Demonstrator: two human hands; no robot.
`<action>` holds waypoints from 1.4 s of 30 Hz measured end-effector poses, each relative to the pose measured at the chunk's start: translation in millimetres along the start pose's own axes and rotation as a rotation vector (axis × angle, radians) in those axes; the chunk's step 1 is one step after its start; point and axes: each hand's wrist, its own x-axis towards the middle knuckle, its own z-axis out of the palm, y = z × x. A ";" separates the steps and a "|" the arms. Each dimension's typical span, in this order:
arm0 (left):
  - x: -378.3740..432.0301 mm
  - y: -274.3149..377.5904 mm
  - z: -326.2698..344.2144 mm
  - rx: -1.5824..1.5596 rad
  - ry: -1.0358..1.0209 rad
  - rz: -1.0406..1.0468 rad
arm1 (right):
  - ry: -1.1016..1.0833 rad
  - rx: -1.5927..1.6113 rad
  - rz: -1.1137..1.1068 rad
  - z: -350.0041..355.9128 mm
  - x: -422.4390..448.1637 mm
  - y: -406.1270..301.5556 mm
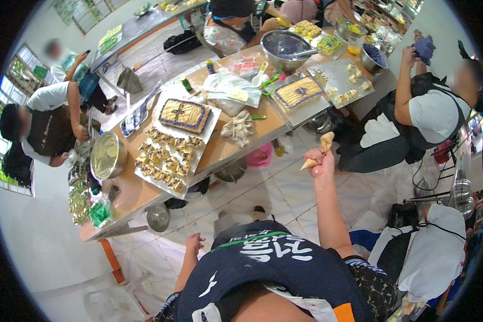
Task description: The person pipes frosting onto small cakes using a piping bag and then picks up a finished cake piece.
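Observation:
My right hand [320,161] is closed around a piping bag [326,141] of tan frosting, with its twisted top sticking up and its tip pointing left. My left hand [194,244] hangs low over the floor, fingers apart and holding nothing. On the table before me stands a rectangular cake [184,116] with tan frosting, a dark purple border and a dark design. Next to it, on the same white board [209,139], are several small decorated cake pieces [171,163]. A second rectangular cake [299,93] with a purple design sits on a tray farther right.
A crumpled cloth [238,129], green scissors [268,87] and metal bowls [109,156] lie about the table [225,153]. One co-worker [48,120] bends at the table's left end; another [426,104] sits at right, holding a purple bag. A plastic chair [108,304] stands lower left.

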 end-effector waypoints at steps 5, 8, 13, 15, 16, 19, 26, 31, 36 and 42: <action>19.7 11.6 -12.8 -0.059 -0.019 0.029 | 0.000 0.009 -0.014 4.1 -1.9 7.9; 23.2 21.7 -16.4 -0.143 0.011 0.073 | 0.007 -0.003 -0.004 11.4 0.9 19.0; 34.4 19.5 -31.0 -0.100 0.078 0.052 | -0.162 -0.012 0.070 16.5 15.1 36.7; 36.8 13.1 -37.7 -0.150 0.117 0.053 | -0.071 -0.111 0.029 26.5 12.0 48.6; 39.5 8.3 -40.5 -0.180 0.120 0.056 | -0.106 -0.074 0.101 30.1 11.3 53.4; 41.5 -9.0 -51.6 -0.256 0.152 0.048 | -0.166 -0.129 0.104 32.9 21.9 72.5; 34.3 -55.8 -70.2 -0.288 0.246 -0.009 | -0.154 -0.132 0.273 62.7 37.4 126.1; 18.5 -56.1 -71.8 -0.411 0.279 -0.043 | -0.153 -0.214 0.292 77.4 43.0 158.7; 17.5 -60.4 -79.0 -0.433 0.287 -0.068 | -0.190 -0.205 0.391 82.4 47.8 181.4; 16.3 -57.3 -79.9 -0.514 0.313 -0.064 | -0.190 -0.188 0.408 89.3 46.6 192.0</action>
